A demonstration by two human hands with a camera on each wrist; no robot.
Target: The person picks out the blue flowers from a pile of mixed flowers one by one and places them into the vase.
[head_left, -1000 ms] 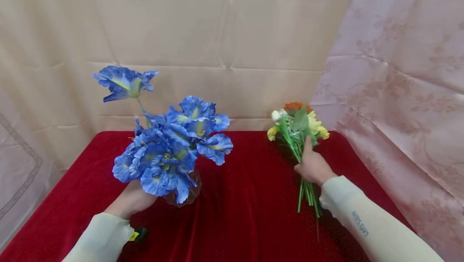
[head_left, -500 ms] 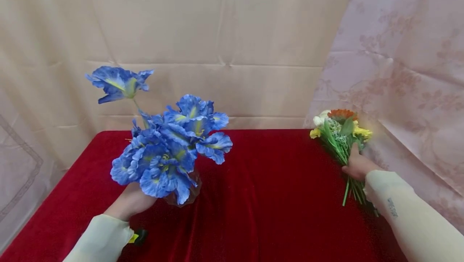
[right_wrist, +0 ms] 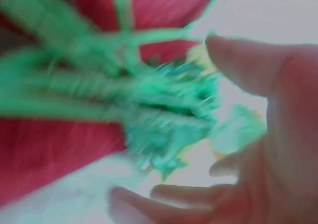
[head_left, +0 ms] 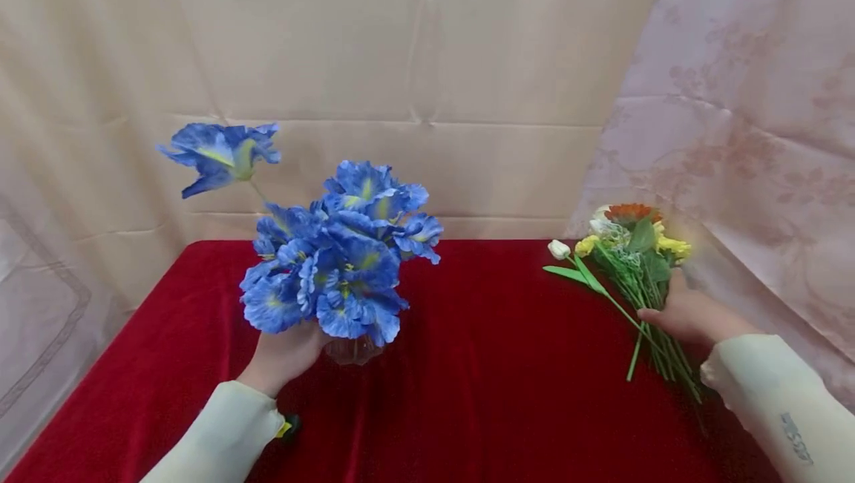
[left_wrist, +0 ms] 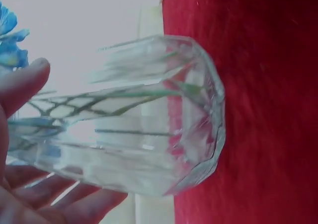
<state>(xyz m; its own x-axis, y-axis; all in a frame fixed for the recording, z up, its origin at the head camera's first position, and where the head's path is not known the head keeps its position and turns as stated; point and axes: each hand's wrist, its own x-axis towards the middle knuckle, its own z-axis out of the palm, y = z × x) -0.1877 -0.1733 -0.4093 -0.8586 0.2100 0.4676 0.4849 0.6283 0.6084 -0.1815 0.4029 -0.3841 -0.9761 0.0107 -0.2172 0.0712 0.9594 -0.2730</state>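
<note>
My left hand [head_left: 286,355] holds a clear faceted glass vase [left_wrist: 149,119] of blue flowers [head_left: 354,260] with yellow-streaked petals. In the left wrist view its thumb and fingers lie around the vase, and green stems show through the glass. One blue bloom [head_left: 217,158] sticks up apart at the left. On the table's right side lies a bunch of mixed flowers [head_left: 634,245], orange, yellow and white, with green stems. My right hand [head_left: 695,312] is beside these stems, thumb and fingers spread apart in the blurred right wrist view. A white tulip [head_left: 559,249] lies splayed left of the bunch.
Red velvet [head_left: 481,364] covers the table. A beige curtain [head_left: 427,82] hangs behind, and a pink patterned cloth [head_left: 755,119] hangs at the right. A small black and yellow object [head_left: 289,426] sits by my left sleeve.
My right hand has carried the mixed flowers to the right and loosened its hold; a white tulip now lies apart from them. The vase in my left hand has shifted slightly right and away.
</note>
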